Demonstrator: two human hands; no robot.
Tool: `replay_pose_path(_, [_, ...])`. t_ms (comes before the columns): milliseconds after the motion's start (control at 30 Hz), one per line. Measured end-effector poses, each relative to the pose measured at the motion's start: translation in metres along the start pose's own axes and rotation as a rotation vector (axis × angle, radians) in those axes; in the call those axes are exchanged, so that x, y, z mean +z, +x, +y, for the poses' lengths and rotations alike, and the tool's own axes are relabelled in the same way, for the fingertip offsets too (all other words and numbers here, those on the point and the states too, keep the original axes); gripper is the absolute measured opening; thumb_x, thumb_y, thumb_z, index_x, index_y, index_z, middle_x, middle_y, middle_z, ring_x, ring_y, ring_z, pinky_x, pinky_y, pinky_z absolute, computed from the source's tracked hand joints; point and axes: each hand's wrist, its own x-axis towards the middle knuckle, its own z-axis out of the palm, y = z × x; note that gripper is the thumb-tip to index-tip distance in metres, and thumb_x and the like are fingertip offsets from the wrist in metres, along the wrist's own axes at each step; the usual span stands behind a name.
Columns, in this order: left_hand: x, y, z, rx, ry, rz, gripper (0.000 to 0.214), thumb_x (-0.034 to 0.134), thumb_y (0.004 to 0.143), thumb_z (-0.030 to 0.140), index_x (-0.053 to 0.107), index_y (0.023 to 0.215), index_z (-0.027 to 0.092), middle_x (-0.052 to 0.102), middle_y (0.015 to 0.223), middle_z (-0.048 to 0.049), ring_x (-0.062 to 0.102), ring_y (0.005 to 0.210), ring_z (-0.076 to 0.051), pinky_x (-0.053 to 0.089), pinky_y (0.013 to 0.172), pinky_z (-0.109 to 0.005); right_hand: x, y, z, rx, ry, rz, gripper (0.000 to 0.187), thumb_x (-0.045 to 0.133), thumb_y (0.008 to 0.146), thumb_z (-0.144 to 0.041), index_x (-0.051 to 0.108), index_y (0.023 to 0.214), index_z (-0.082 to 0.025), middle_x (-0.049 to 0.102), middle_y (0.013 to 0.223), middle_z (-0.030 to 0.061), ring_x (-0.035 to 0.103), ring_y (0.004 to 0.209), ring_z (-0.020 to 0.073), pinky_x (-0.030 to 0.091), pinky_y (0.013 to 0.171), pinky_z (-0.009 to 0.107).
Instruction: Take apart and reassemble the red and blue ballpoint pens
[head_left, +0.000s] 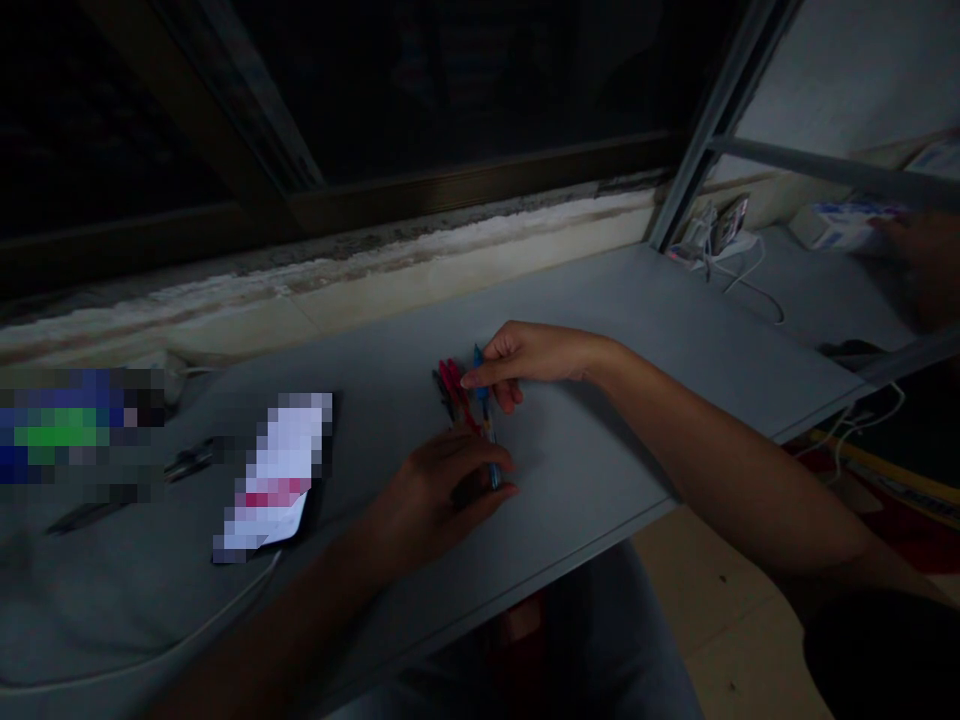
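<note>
My left hand (450,485) is closed around the lower ends of a small bunch of pens (459,395), red, dark and blue, held just above the grey table (637,330). My right hand (525,360) pinches the upper part of the blue pen (481,385) between thumb and fingers. Both hands meet at the middle of the table, near its front edge.
A phone (274,470) with a lit screen lies to the left, a white cable running from it. Dark pens (135,490) lie further left. A power strip with plugs (712,235) sits at the back right by a metal frame. A window ledge runs behind.
</note>
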Motion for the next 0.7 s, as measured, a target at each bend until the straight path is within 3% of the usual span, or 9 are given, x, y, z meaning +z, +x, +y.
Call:
replay_pose_path(133, [0.001, -0.001, -0.004, 0.053, 0.055, 0.009, 0.005, 0.067, 0.098, 0.023, 0.065, 0.102, 0.021, 0.064, 0.081, 0.0002, 0.061, 0.081, -0.017, 0.049, 0.079, -0.031, 0.001, 0.0, 0.0, 0.004, -0.01, 0.016, 0.05, 0.078, 0.081, -0.06, 0.065, 0.066, -0.014, 0.067, 0.055, -0.001, 0.055, 0.048, 0.007, 0.047, 0.055, 0.022])
replay_pose_path(333, [0.0, -0.001, -0.005, 0.081, 0.09, -0.013, 0.021, 0.069, 0.097, 0.028, 0.062, 0.117, 0.023, 0.069, 0.102, -0.0047, 0.063, 0.098, -0.021, 0.05, 0.086, -0.034, 0.004, -0.001, -0.004, -0.035, -0.017, 0.007, 0.047, 0.075, 0.086, -0.057, 0.068, 0.07, -0.013, 0.067, 0.057, -0.0016, 0.057, 0.051, 0.0067, 0.047, 0.056, 0.021])
replay_pose_path(533, [-0.006, -0.001, 0.0, 0.174, 0.188, 0.084, 0.013, 0.056, 0.102, 0.013, 0.061, 0.111, 0.021, 0.068, 0.094, -0.0028, 0.062, 0.086, -0.017, 0.049, 0.08, -0.03, 0.012, -0.001, -0.011, -0.141, 0.01, 0.163, 0.05, 0.07, 0.089, -0.059, 0.062, 0.068, -0.014, 0.066, 0.056, -0.0022, 0.059, 0.051, 0.0079, 0.046, 0.054, 0.021])
replay_pose_path(700, [0.0, 0.0, 0.004, 0.174, 0.231, 0.058, 0.017, 0.05, 0.105, 0.017, 0.062, 0.116, 0.02, 0.071, 0.098, -0.0059, 0.065, 0.092, -0.02, 0.052, 0.081, -0.03, 0.014, -0.001, -0.011, -0.12, -0.026, 0.101, 0.051, 0.07, 0.089, -0.06, 0.063, 0.068, -0.014, 0.066, 0.058, -0.0012, 0.061, 0.054, 0.0089, 0.046, 0.055, 0.02])
